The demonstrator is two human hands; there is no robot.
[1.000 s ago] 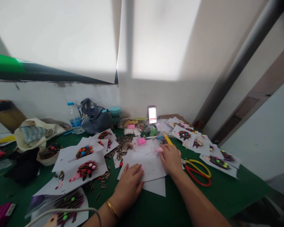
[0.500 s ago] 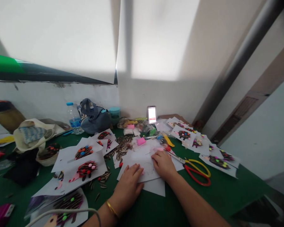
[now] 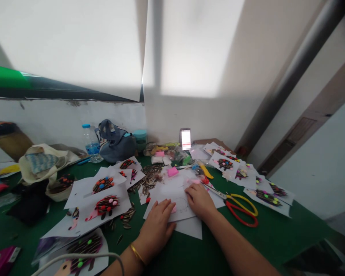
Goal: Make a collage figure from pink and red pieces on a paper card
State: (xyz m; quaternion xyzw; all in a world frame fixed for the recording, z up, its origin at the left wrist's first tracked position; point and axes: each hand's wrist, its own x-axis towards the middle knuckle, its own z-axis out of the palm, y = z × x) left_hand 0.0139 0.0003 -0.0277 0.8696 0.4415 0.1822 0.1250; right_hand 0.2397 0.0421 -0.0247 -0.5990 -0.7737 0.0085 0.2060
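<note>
My left hand [image 3: 158, 220] lies flat on a white sheet of paper [image 3: 165, 191] with its fingers stretched out. A bit of pink modelling clay [image 3: 174, 209] shows at its fingertips, partly covered by them. On the sheet's right side rests my right hand [image 3: 200, 200], fingers slightly bent over the paper and holding nothing I can see. Between the hands a faint pencil drawing [image 3: 182, 205] shows on the sheet. A pink block of clay [image 3: 173, 171] sits beyond the hands. Scissors with red and yellow handles [image 3: 241, 209] lie right of my right hand.
Sunflower seeds [image 3: 150, 177] are heaped left of the sheet. Finished hedgehog pictures [image 3: 106, 205] lie at the left, more hedgehog pictures [image 3: 266, 197] at the right. Along the wall stand a water bottle [image 3: 92, 147], a blue bag [image 3: 117, 143] and a phone [image 3: 185, 139].
The view has shifted very slightly. Both hands stay on the paper in nearly the same place, and a little more pink clay shows by my left fingertips.
</note>
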